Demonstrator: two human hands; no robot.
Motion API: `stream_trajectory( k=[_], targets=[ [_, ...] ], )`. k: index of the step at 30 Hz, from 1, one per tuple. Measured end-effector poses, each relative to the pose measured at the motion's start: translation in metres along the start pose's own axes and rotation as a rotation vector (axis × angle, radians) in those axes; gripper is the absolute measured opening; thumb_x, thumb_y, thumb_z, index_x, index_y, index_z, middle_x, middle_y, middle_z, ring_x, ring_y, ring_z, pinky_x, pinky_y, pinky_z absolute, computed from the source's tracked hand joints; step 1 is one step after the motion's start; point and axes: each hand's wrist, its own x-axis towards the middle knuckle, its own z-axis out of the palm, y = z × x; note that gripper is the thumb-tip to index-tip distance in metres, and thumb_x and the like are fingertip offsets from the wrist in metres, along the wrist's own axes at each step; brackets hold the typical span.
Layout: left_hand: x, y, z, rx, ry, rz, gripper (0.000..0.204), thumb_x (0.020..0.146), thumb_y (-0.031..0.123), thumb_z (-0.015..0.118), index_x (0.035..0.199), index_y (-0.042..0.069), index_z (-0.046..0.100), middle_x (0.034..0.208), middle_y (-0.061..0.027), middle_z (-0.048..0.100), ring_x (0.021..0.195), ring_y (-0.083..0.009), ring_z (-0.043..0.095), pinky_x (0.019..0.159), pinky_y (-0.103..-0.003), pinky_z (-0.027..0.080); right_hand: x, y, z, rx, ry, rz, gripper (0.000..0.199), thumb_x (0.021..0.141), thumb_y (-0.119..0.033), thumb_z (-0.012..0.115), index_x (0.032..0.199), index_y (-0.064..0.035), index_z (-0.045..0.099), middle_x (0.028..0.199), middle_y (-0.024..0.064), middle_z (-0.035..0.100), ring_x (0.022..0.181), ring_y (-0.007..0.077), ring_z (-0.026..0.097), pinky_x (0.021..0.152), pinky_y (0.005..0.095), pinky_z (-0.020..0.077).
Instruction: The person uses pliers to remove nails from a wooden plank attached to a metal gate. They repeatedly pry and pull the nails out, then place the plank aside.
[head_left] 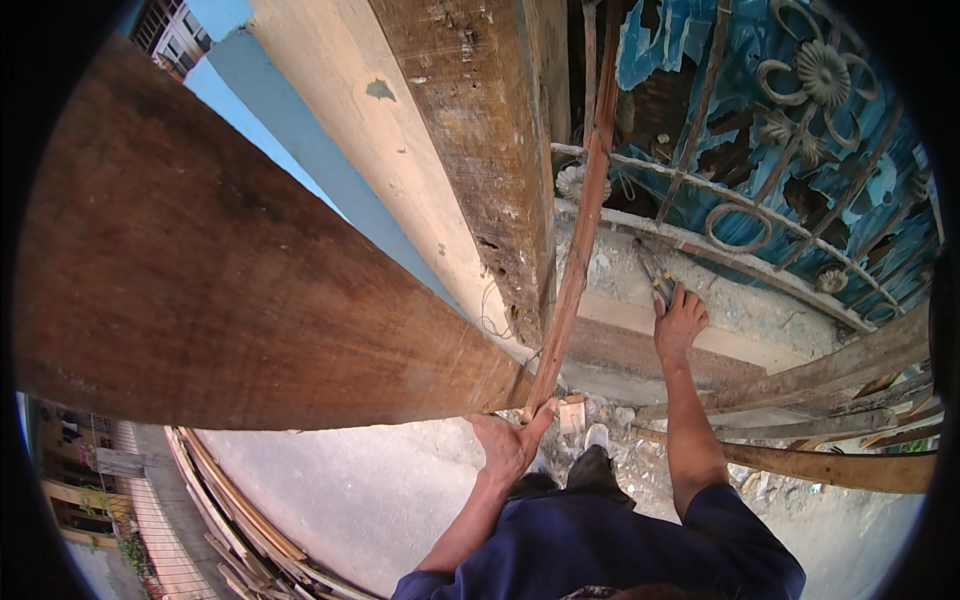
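A wide brown wooden board (270, 280) fills the left side and narrows toward the middle. My left hand (506, 446) grips its lower end; the thumb points up against the foot of a thin reddish wooden strip (580, 240), and the other fingers are partly hidden behind the board. Out to the right, my right hand (683, 322) is closed around the handles of pliers (662, 286) with yellow and dark grips. The tool's jaws point up and left, over a rough, dusty concrete ledge (740, 285).
A weathered wooden post (470, 130) stands beyond the board, beside a cream wall edge (350, 100). Rusty ornamental grillwork (740, 228) covers torn blue sheeting at upper right. Planks (830, 465) lean at right, rubble (640, 450) lies by my feet, and stacked timber (240, 520) is lower left.
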Motion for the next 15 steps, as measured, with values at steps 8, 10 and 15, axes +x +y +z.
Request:
stream_trajectory(
  k=[8,10,15],
  targets=[
    [-0.005,-0.012,-0.001,0.039,-0.023,0.011,0.072,0.07,0.029,0.09,0.112,-0.014,0.05,0.107,-0.0215,0.057,0.095,-0.0311,0.056,0.086,-0.043,0.045,-0.001,0.002,-0.002,0.035,0.012,-0.011,0.055,0.094,-0.043,0.063,0.133,-0.007,0.051,0.116,0.0141,0.051,0.114,0.0324,0.044,0.1,0.0489,0.0291],
    [-0.007,-0.018,0.001,0.022,-0.013,-0.006,0.08,0.07,0.03,0.09,0.118,-0.015,0.045,0.113,-0.0235,0.053,0.101,-0.0326,0.054,0.089,-0.043,0.043,-0.001,0.002,-0.002,0.051,0.004,-0.008,0.055,0.093,-0.043,0.063,0.133,-0.0069,0.051,0.116,0.0141,0.051,0.114,0.0324,0.044,0.1,0.049,0.0289],
    [-0.008,-0.029,0.003,0.122,-0.067,0.071,0.094,0.07,0.031,0.09,0.128,-0.015,0.033,0.124,-0.0271,0.044,0.113,-0.0351,0.047,0.098,-0.045,0.038,0.001,0.003,-0.003,0.05,-0.011,0.005,0.056,0.094,-0.043,0.062,0.134,-0.0064,0.05,0.116,0.0137,0.051,0.114,0.0323,0.044,0.1,0.0489,0.0287]
  ],
)
